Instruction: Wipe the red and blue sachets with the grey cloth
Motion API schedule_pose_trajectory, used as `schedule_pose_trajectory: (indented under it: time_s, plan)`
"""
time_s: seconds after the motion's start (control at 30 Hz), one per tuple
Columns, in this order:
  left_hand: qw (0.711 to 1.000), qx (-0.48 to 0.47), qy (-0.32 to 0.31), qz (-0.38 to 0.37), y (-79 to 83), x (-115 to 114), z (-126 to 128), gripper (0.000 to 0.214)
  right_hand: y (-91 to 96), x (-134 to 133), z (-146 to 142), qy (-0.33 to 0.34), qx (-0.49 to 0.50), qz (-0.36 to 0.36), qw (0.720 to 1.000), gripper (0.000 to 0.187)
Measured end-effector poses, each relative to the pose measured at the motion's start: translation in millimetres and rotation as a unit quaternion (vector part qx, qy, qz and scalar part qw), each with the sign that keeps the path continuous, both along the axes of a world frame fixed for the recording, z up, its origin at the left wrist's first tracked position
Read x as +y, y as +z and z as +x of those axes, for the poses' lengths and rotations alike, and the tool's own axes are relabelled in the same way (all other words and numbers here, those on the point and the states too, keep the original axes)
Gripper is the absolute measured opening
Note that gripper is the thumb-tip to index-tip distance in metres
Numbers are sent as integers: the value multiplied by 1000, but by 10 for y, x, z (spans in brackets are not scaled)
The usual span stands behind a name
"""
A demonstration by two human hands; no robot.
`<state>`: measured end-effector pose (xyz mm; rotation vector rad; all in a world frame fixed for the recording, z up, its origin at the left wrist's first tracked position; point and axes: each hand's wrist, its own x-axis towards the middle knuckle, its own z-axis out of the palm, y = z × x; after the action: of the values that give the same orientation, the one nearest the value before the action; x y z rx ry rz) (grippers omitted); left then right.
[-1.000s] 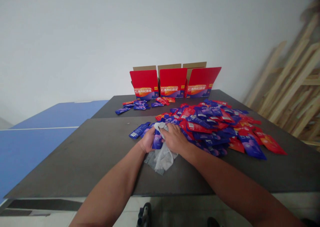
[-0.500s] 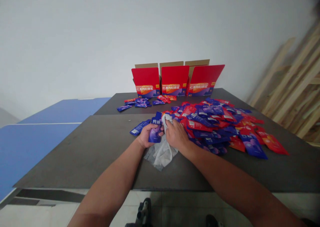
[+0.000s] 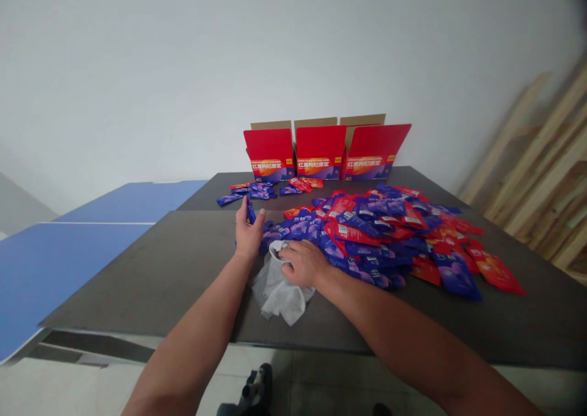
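Blue foil sachet is seemingly pinched upright between the narrowed fingers of the left hand; a white cloth is covered by the curled right hand, beside heaped sachets on the dark tabletop.

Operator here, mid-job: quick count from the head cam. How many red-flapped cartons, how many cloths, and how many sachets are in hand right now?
Red-flapped cardboard cartons: 3
Grey-white cloth under the right hand: 1
Blue sachet held in the left hand: 1
Total: 5
Loose sachets not counted: too overlapped to tell.
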<state>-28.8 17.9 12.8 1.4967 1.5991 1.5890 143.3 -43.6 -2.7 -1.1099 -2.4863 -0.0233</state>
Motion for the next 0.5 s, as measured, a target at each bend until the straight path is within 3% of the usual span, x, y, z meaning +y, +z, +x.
schedule_pose_trajectory:
  time_s: [0.07,0.1,0.23,0.33,0.5]
  plan:
    - [989,131,70,13,-46,85,-58,75,11,-2,-4,5,-3,-1,1000,24]
    - [980,185,76,-4,-64,131,-83,78,14,-2,-5,7,-3,-1,1000,25]
    - [932,351,-9,-88,-57,316,-135,81,10,4,-13,11,4,3,1000,25]
    - [918,363,-76,-137,11,450,-106,80,6,9,-18,11,4,2,1000,25]
    - [934,295,-106,-172,53,615,19,74,21,8,-12,15,-4,-5,1000,27]
